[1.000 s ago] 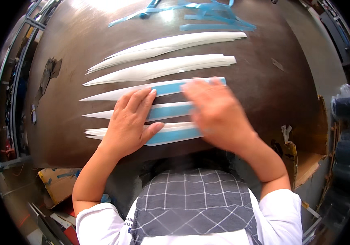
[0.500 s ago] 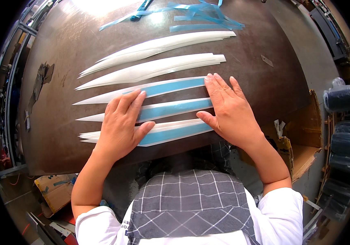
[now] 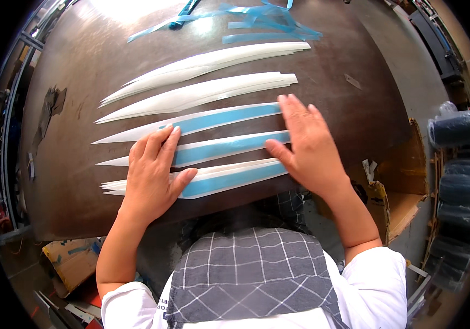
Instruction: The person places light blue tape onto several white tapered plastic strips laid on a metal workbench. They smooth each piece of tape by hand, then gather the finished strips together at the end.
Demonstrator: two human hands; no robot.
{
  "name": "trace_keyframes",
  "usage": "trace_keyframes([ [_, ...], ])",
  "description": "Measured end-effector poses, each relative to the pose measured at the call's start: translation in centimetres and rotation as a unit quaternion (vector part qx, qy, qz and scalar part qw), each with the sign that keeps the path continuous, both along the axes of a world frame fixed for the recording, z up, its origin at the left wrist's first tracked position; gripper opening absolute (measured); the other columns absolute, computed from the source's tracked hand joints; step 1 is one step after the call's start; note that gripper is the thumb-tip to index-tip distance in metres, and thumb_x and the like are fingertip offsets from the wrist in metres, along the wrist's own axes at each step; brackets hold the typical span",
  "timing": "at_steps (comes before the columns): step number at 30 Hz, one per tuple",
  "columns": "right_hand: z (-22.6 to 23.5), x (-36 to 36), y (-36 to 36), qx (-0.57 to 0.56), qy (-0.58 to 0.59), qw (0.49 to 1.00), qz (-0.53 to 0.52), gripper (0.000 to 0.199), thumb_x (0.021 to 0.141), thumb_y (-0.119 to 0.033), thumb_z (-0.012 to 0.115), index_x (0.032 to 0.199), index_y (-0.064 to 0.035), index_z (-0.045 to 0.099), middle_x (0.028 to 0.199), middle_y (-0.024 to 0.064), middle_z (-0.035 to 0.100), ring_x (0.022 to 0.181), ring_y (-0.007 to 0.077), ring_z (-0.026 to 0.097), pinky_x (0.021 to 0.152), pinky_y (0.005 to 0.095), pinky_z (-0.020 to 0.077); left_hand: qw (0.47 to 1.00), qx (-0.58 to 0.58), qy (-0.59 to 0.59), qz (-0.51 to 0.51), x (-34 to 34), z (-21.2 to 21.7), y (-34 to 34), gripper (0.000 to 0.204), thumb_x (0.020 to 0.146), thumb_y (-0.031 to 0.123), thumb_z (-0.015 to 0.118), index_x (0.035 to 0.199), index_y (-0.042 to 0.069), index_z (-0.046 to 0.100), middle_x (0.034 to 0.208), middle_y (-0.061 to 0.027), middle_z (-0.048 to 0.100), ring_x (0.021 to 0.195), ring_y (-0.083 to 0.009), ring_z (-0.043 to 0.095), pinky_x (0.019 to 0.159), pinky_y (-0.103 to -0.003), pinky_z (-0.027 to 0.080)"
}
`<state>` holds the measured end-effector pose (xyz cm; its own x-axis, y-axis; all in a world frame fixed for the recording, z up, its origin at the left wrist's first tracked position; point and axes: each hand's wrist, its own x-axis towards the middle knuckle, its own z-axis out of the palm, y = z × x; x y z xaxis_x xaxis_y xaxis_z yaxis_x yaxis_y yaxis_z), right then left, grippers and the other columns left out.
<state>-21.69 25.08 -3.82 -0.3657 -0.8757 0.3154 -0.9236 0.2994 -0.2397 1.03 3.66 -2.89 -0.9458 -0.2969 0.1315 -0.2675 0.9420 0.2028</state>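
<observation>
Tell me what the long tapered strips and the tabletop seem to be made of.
The tapered strips look like thin, matte white plastic or stiff fabric sheet, three bearing glossy blue tape bands; the exact material is unclear. The tabletop looks like dark brown board or worn metal, scuffed, with a glare patch.

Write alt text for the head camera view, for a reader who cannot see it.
A person's left hand and right hand press flat on long pointed white strips with blue tape, laid side by side on a brown table. Beyond them lie two plain white strips and loose blue tape scraps.
</observation>
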Motion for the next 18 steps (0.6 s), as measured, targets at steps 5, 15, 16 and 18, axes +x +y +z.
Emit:
trace_keyframes([
  [5, 0.3, 0.0, -0.5, -0.039, -0.039, 0.998, 0.044, 0.053, 0.091, -0.025, 0.075, 0.133, 0.0034, 0.058, 0.131, 0.0208, 0.064, 0.127, 0.0375, 0.058, 0.107, 0.0485, 0.0452, 1.0, -0.001, -0.014, 0.003, 0.0, 0.3, 0.3, 0.069, 0.092, 0.036, 0.069, 0.149, 0.001, 0.05, 0.146, -0.0161, 0.051, 0.132, -0.0363, 0.047, 0.115, -0.047, 0.035],
  [15, 2.1, -7.5, -3.2, 0.048, -0.249, 0.967, 0.038, 0.017, 0.08, -0.005, 0.073, 0.094, 0.0011, 0.067, 0.088, 0.0127, 0.062, 0.081, 0.0235, 0.061, 0.075, 0.035, 0.052, 0.992, 0.012, 0.019, -0.128, -6.4, 2.3, 1.8, 0.046, 0.092, 0.024, 0.072, 0.133, 0.005, 0.061, 0.122, -0.0132, 0.059, 0.111, -0.0324, 0.058, 0.095, -0.044, 0.048],
  [16, 2.1, -7.6, -3.6, 0.055, -0.249, 0.966, 0.048, 0.016, 0.079, -0.005, 0.073, 0.092, 0.0012, 0.066, 0.085, 0.0126, 0.062, 0.079, 0.0237, 0.061, 0.074, 0.035, 0.0518, 0.988, 0.035, 0.005, -0.15, -7.6, 2.4, 2.2, 0.043, 0.094, 0.023, 0.071, 0.132, 0.006, 0.061, 0.117, -0.0125, 0.06, 0.107, -0.0313, 0.06, 0.091, -0.043, 0.051],
  [18, 2.2, -7.7, -4.0, 0.072, -0.251, 0.964, 0.054, 0.014, 0.079, -0.005, 0.072, 0.089, 0.0016, 0.065, 0.081, 0.0123, 0.061, 0.077, 0.0236, 0.06, 0.073, 0.0353, 0.0512, 0.984, 0.047, 0.001, -0.175, -9.8, 1.3, 2.2, 0.04, 0.097, 0.024, 0.069, 0.132, 0.007, 0.062, 0.11, -0.0118, 0.059, 0.101, -0.0292, 0.06, 0.084, -0.04, 0.052],
])
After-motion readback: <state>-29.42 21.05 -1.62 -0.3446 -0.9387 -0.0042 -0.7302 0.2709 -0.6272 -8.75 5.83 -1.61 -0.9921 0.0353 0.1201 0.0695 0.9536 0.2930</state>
